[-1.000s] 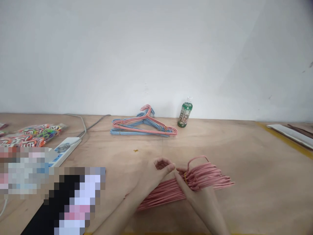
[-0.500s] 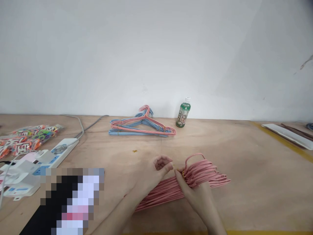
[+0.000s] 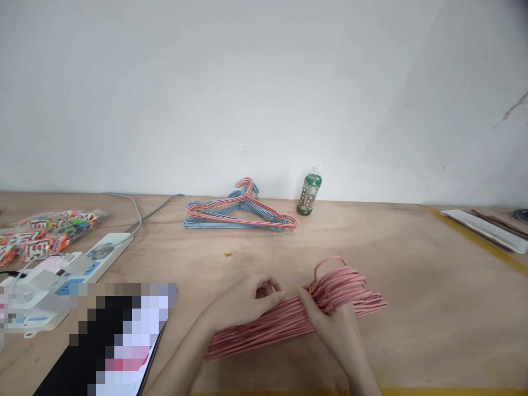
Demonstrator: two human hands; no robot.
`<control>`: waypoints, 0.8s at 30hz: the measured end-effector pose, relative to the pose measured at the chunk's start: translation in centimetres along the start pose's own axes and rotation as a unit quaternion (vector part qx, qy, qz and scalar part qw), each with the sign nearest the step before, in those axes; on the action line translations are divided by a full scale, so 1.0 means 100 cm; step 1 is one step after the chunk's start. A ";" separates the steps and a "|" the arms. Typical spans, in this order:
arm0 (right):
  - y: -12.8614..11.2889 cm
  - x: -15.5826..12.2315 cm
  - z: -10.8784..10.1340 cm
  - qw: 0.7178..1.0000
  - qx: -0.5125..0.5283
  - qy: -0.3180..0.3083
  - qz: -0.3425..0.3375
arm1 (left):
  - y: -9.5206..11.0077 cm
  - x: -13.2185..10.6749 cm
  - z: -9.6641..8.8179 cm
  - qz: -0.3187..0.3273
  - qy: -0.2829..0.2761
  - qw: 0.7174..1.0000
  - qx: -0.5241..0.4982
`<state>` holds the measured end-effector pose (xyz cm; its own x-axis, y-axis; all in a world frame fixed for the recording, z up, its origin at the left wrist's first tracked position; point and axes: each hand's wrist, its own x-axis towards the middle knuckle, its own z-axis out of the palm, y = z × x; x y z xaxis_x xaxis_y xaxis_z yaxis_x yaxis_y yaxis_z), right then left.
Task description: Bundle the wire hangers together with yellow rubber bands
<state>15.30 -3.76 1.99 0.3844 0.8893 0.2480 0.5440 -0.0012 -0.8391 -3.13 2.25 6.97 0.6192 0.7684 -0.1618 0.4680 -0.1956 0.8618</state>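
While both bare hands stay low over the plywood tabletop [image 3: 412, 330], a thick bundle of pink plastic-coated wire hangers [image 3: 289, 322] lies flat on it, right of centre and close to the person. The left hand [image 3: 243, 301] sits at the bundle's upper edge, its fingers [image 3: 264, 291] curled inward and close together, their tips against the wires; whether they pinch anything I cannot tell. The right hand [image 3: 334, 330] wraps the thicker end, its thumb [image 3: 304, 297] pressed down beside a narrow yellow band [image 3: 310, 289] and its other fingers hidden behind the wires. A curved pink hanger hook [image 3: 328, 261] rises just beyond that hand.

Farther back, near the white wall [image 3: 264, 93], a small pile of blue and pink wire hangers [image 3: 239, 213] lies beside a green plastic bottle [image 3: 309, 192] standing upright. To the left are a white power strip [image 3: 107, 253], a grey cable [image 3: 140, 212] and clear bags of colourful printed items [image 3: 49, 234]. A dark flat object [image 3: 115, 341] near the left hand is pixelated too heavily to name. A long white strip [image 3: 482, 231] lies at the far right, past a yellow line [image 3: 474, 236] on the table.
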 end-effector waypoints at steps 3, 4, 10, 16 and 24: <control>-0.002 0.002 0.001 1.000 -0.003 -0.006 -0.003 | 0.002 -0.003 -0.003 0.000 0.025 0.999 0.043; -0.004 0.003 0.000 1.000 -0.005 -0.012 -0.011 | 0.002 -0.003 -0.003 0.002 0.042 0.998 0.041; -0.006 0.000 -0.016 0.994 -0.049 -0.073 -0.065 | 0.005 -0.008 -0.004 -0.002 0.116 0.993 -0.038; 0.012 -0.011 -0.031 0.986 -0.095 -0.045 -0.133 | -0.021 -0.048 -0.011 -0.065 0.176 0.974 -0.126; -0.021 -0.015 -0.039 0.970 -0.145 0.023 -0.193 | -0.065 -0.119 0.003 -0.064 0.235 0.965 -0.093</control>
<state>16.52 -6.88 5.26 0.1398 0.8283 0.5426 0.8378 0.1932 -0.5107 -13.34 -5.78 3.18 0.1891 0.9792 -0.0741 0.3741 -0.0020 0.9274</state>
